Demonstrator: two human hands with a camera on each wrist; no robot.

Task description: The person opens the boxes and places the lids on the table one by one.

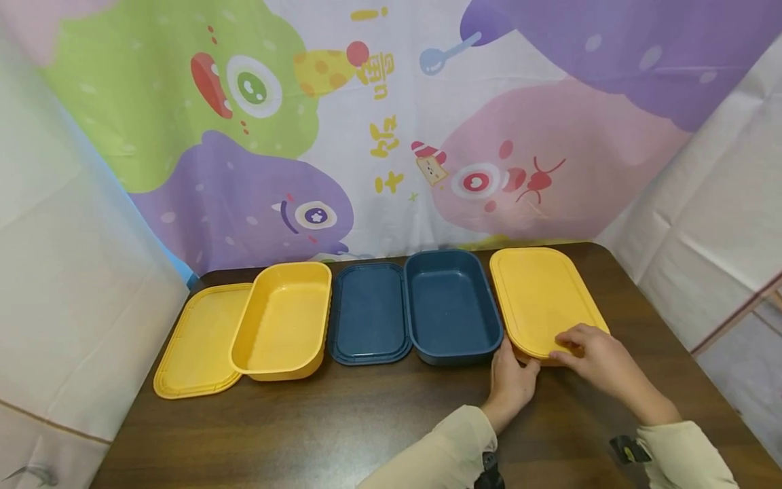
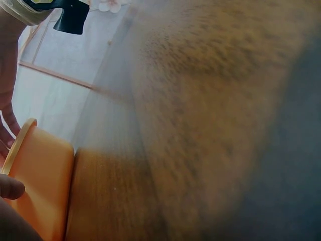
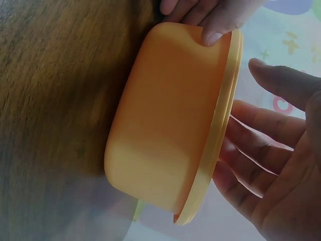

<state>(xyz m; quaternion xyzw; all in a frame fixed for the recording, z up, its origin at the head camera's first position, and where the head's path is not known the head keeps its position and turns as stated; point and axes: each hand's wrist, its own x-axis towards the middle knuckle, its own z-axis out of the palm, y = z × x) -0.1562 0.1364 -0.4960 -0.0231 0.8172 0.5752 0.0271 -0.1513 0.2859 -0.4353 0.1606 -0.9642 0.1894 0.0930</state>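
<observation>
At the right end of the row stands a yellow lunch box (image 3: 160, 115) with a yellow lid (image 1: 540, 292) on its top. My left hand (image 1: 512, 382) grips the box's near left corner, its thumb on the front wall and its fingers along the side. Over the near right part of the lid is my right hand (image 1: 601, 363), fingertips touching the lid top and thumb held apart from it in the right wrist view. The lid's rim runs along the box edge, and a slight gap shows at one corner. Directly left stands an uncovered dark blue box (image 1: 452, 309).
A dark blue lid (image 1: 371, 312) lies left of the blue box. Further left are an uncovered yellow box (image 1: 284, 322) and another yellow lid (image 1: 204, 343), partly under that box's edge. All are on a brown wooden table (image 1: 342, 428), with a printed curtain (image 1: 379, 224) behind.
</observation>
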